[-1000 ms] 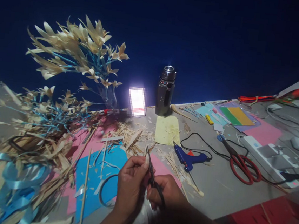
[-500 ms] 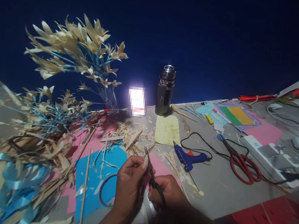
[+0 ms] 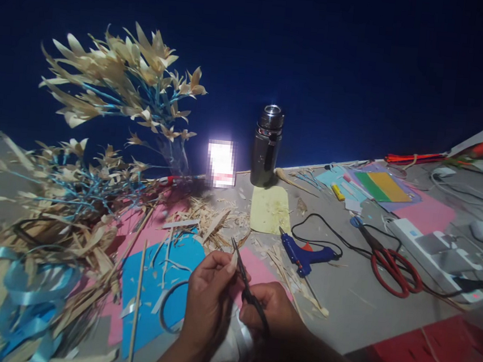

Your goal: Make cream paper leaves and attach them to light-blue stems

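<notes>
Between thumb and fingers, my left hand [image 3: 211,283] pinches a small pale piece of dried husk [image 3: 233,261]. My right hand [image 3: 270,306] is closed round the handles of dark scissors [image 3: 245,284], whose blades point up and away beside the husk piece. The blades lie close to the left fingertips; whether they touch the husk I cannot tell. Below the hands are a blue sheet [image 3: 150,286] and a pink sheet [image 3: 254,265], strewn with husk scraps [image 3: 215,224]. A ring-shaped roll [image 3: 167,307] lies left of my left wrist.
Pale flowers on blue stems [image 3: 118,84] rise at the back left, with light-blue ribbon [image 3: 21,291] below. A dark flask [image 3: 267,149] stands behind a yellow sheet [image 3: 269,209]. To the right lie a blue glue gun [image 3: 306,255], red-handled scissors [image 3: 397,270] and a power strip [image 3: 431,256].
The scissor tips have shifted very slightly to the left beside the husk piece. Both hands otherwise keep nearly the same place and grip.
</notes>
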Demonstrator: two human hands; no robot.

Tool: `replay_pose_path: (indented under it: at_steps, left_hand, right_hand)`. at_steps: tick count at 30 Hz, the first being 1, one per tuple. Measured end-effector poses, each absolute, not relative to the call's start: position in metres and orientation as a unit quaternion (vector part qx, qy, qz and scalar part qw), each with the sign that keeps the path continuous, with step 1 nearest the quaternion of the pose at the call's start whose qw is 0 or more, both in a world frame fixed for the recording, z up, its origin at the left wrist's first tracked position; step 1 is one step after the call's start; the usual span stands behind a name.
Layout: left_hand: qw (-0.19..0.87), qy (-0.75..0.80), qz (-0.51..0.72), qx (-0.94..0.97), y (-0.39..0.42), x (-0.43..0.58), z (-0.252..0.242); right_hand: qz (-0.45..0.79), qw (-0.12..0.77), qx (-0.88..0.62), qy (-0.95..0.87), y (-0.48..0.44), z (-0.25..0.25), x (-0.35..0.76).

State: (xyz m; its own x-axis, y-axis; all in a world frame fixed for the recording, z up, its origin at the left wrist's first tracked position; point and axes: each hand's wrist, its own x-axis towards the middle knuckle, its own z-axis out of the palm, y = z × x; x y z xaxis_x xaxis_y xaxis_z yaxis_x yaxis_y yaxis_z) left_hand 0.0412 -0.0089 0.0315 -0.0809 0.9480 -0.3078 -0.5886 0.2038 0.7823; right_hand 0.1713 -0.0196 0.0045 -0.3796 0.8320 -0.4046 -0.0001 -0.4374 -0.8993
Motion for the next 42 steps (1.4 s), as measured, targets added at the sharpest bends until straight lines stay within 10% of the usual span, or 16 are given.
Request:
replay_pose_path:
  at_steps: [42]
  left_hand:
    - [0.643,0.445,0.575,0.241,-0.0076,0.0402,0.0287]
  right_hand:
    - [0.727,0.286,-0.458,-0.424,-0.0216,-0.0025,0.1739]
